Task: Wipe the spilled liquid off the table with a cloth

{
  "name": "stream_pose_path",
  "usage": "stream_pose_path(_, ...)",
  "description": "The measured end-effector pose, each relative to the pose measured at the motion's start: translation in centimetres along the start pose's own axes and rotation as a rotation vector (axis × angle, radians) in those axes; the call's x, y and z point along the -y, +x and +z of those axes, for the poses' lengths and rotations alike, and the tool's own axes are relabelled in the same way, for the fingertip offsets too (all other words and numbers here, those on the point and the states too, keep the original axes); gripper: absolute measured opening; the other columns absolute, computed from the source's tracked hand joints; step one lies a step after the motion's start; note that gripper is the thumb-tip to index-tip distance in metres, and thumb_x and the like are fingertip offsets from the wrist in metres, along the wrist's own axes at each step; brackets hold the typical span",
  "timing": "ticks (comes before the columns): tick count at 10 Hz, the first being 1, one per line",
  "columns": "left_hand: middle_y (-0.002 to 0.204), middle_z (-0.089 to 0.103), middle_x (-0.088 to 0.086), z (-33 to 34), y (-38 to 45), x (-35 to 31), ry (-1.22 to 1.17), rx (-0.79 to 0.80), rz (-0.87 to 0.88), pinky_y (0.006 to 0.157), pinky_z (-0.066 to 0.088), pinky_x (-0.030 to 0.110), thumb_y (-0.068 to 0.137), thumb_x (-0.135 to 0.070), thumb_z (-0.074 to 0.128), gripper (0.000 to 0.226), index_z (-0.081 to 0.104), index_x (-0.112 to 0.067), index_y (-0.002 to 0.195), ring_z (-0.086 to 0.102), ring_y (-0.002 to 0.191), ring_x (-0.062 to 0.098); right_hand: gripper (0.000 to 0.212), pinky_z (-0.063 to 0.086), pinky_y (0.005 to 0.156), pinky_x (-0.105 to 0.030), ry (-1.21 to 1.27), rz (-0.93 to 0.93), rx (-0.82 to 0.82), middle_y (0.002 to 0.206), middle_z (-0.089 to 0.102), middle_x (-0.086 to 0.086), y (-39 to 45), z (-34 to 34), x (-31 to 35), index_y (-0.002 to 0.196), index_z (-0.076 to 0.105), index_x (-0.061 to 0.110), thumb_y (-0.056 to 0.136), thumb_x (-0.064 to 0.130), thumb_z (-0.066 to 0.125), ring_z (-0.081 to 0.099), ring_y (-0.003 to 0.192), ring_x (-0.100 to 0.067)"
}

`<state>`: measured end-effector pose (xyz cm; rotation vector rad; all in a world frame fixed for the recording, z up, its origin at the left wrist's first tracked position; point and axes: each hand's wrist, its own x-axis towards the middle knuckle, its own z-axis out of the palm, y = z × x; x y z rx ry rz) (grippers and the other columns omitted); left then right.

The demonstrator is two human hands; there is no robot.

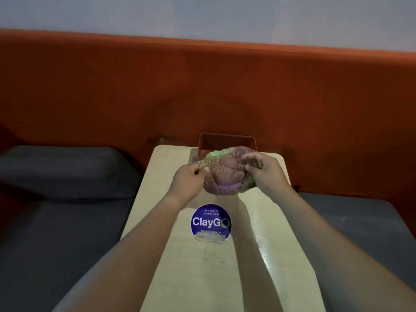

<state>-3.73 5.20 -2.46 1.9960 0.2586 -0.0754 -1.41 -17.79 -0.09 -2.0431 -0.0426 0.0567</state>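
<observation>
A bunched purple and green cloth (226, 174) hangs above the far half of the beige table (162, 221). My left hand (189, 180) pinches its left edge between thumb and fingers. My right hand (264, 172) grips the cloth's right side with curled fingers. A small clear puddle of spilled liquid (210, 237) lies on the table at the lower rim of a round blue "ClayGo" sticker (210, 219). A wet sheen (262, 235) runs along the table's right side.
A brown rectangular tray (227, 141) stands at the table's far edge, just behind the cloth. Grey seat cushions (63, 170) flank the table left and right (360, 224). An orange padded backrest (202, 91) rises behind everything.
</observation>
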Motion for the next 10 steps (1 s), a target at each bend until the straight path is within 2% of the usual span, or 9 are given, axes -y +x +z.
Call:
stream_pose_path(1,0.105,0.078,0.007,0.7,3.3,-1.0,0.134,-0.041,0.041,0.085,0.059,0.041,0.106,-0.03,0.058,0.025,0.077,-0.014,0.109,0.071,0.1,0.027,0.045,0.045,0.109,-0.031,-0.274,-0.046,0.096,0.126,0.056,-0.002,4.2,-0.5,-1.5,0.132,0.07,0.019,0.095,-0.004,0.065,0.055,0.13,-0.028)
stream_pose_path(2,0.121,0.071,0.01,1.5,5.7,-1.5,0.399,-0.071,0.047,0.095,0.055,0.043,0.105,-0.033,0.058,0.031,0.073,-0.013,0.123,0.065,0.112,0.031,0.065,0.043,0.106,-0.038,-0.531,-0.075,0.203,0.126,0.053,-0.008,6.7,0.0,-2.3,0.149,0.055,0.026,0.088,0.008,0.069,0.052,0.127,-0.036)
stream_pose_path(3,0.132,0.058,0.009,2.2,7.0,-1.8,0.79,-0.118,0.056,0.1,0.045,0.048,0.1,-0.034,0.063,0.032,0.069,-0.019,0.128,0.053,0.123,0.033,0.067,0.039,0.102,-0.052,-0.863,-0.086,0.245,0.132,0.056,-0.009,8.3,1.0,-2.8,0.147,0.049,0.034,0.084,0.035,0.074,0.045,0.128,-0.037)
stream_pose_path(4,0.147,0.05,0.0,2.9,7.8,-2.1,0.906,-0.082,0.259,0.107,0.037,0.046,0.091,-0.029,0.071,0.055,0.056,-0.025,0.143,0.043,0.133,0.026,0.05,0.035,0.104,-0.054,-0.995,-0.108,0.232,0.134,0.051,-0.008,9.4,1.3,-3.2,0.133,0.061,0.037,0.086,0.05,0.071,0.039,0.128,-0.035)
stream_pose_path(5,0.138,0.061,-0.006,3.7,8.9,-2.5,0.982,0.12,0.388,0.104,0.035,0.044,0.083,-0.041,0.074,0.057,0.061,-0.03,0.137,0.049,0.129,0.022,0.04,0.033,0.1,-0.054,-1.027,-0.083,0.253,0.133,0.05,-0.004,10.1,1.2,-3.5,0.127,0.067,0.037,0.088,0.048,0.069,0.038,0.124,-0.034)
stream_pose_path(6,0.12,0.07,-0.004,4.4,10.0,-2.2,1.045,0.134,0.363,0.091,0.031,0.039,0.086,-0.039,0.073,0.033,0.07,-0.03,0.118,0.055,0.117,0.023,0.036,0.031,0.096,-0.051,-1.062,-0.089,0.248,0.129,0.053,-0.003,10.4,1.5,-3.6,0.123,0.069,0.037,0.089,0.047,0.068,0.038,0.123,-0.032)
stream_pose_path(8,0.114,0.069,0.002,4.7,10.5,-1.9,1.051,0.175,0.301,0.083,0.025,0.038,0.089,-0.035,0.07,0.012,0.059,-0.033,0.095,0.048,0.115,0.028,0.036,0.031,0.095,-0.05,-1.073,-0.091,0.251,0.129,0.054,-0.003,10.1,1.7,-3.7,0.123,0.069,0.036,0.088,0.046,0.069,0.037,0.122,-0.033)
stream_pose_path(9,0.13,0.065,-0.001,4.1,9.5,-2.5,1.053,0.199,0.335,0.087,0.027,0.04,0.09,-0.036,0.068,0.034,0.064,-0.034,0.123,0.048,0.123,0.028,0.049,0.034,0.1,-0.048,-0.973,-0.089,0.249,0.139,0.051,-0.005,8.7,1.8,-3.0,0.135,0.062,0.037,0.087,0.04,0.072,0.036,0.128,-0.034)
stream_pose_path(10,0.149,0.056,-0.004,3.3,7.3,-2.7,0.997,0.157,0.419,0.1,0.031,0.045,0.092,-0.042,0.066,0.06,0.05,-0.032,0.149,0.047,0.134,0.026,0.051,0.033,0.103,-0.047,-0.878,-0.135,0.134,0.147,0.048,0.0,6.0,1.7,-2.6,0.138,0.058,0.041,0.088,0.032,0.069,0.034,0.133,-0.033)
